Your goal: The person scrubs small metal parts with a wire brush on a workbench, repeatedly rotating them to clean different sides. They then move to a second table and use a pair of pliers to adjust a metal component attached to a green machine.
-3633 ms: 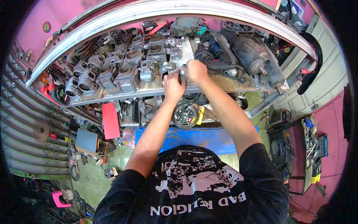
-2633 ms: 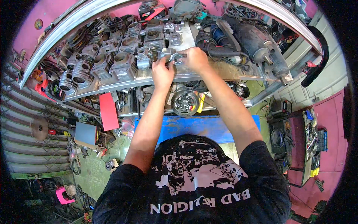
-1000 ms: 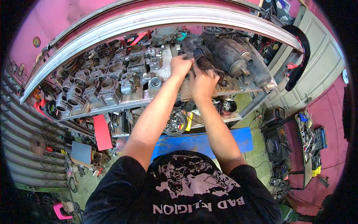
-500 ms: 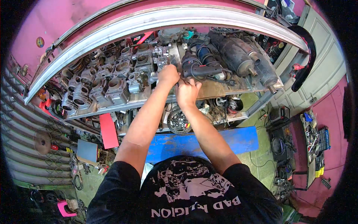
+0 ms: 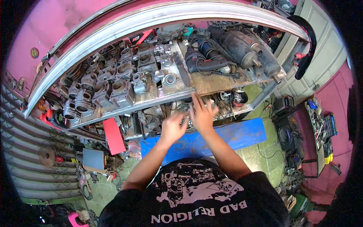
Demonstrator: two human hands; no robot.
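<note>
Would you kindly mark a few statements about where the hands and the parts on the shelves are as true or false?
1. Both hands, left hand and right hand, are at the lower shelf. True.
2. The right hand grips the black power drill. False: the drill lies untouched on the upper shelf.
3. Engine cylinders stand on the upper shelf's left part. True.
4. The blue bench is above the shelves. False: it lies below them, beneath the forearms.

Red flat sign (image 5: 113,135) leaning below shelf; grey box (image 5: 93,159) beside.
</note>
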